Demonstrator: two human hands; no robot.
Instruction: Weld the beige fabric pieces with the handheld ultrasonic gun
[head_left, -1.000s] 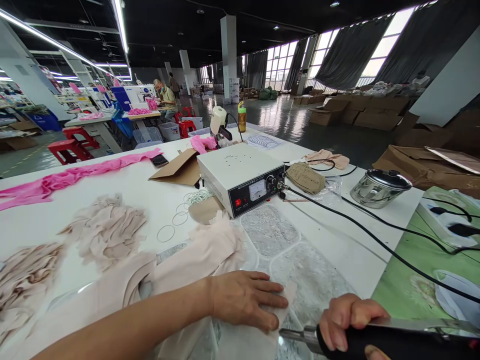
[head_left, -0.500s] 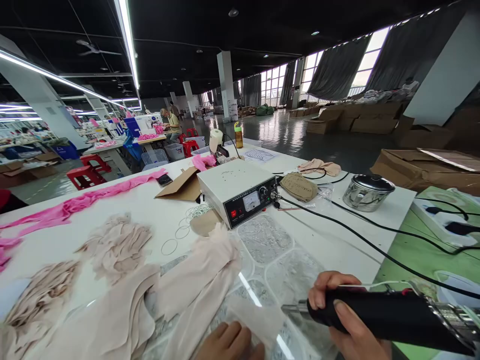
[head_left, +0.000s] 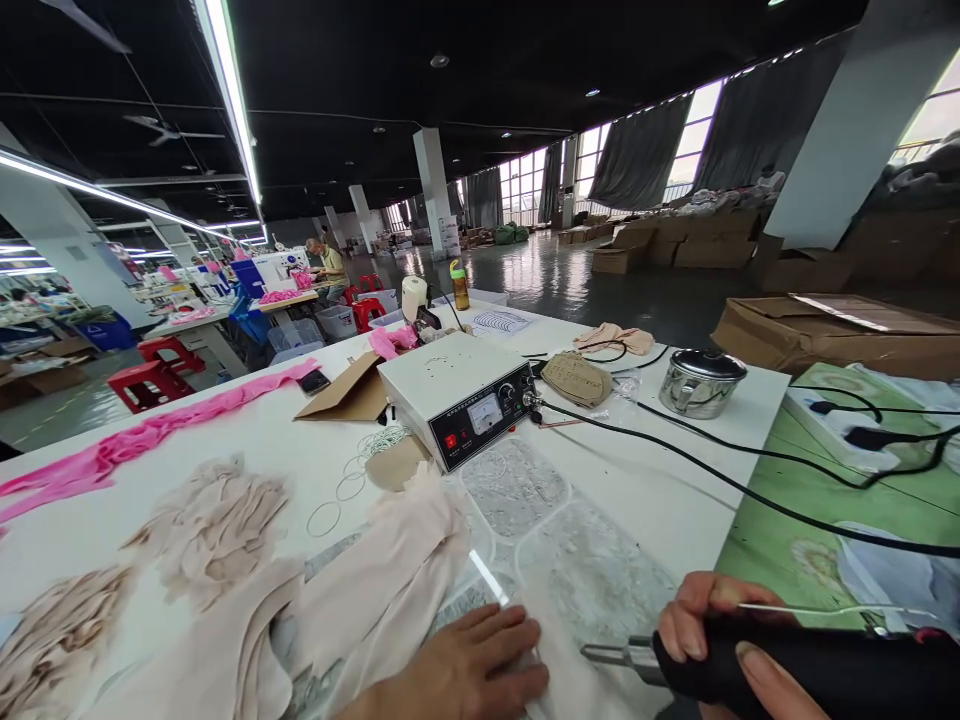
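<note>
My left hand (head_left: 465, 668) lies flat with its fingers stretched out on a pale beige fabric piece (head_left: 382, 590) at the near edge of the white table (head_left: 652, 490). My right hand (head_left: 720, 640) is wrapped round the black handle of a welding tool (head_left: 810, 668), whose metal tip (head_left: 611, 655) points left, just right of my left fingers. A black cable (head_left: 675, 455) runs from the tool side to the white control box (head_left: 450, 385) with a dial and red button.
Heaps of beige fabric pieces (head_left: 210, 515) and a pink strip (head_left: 142, 435) lie on the left. Thin rings (head_left: 324, 518), cardboard (head_left: 345, 392), a steel pot (head_left: 701, 382) and a green cloth (head_left: 840, 520) are around. A person (head_left: 330, 265) sits far back by red stools (head_left: 150, 372).
The view has tilted up a little. My left hand has come further into view and spread flat on the fabric; my right hand with the tool has dropped lower and to the right.
</note>
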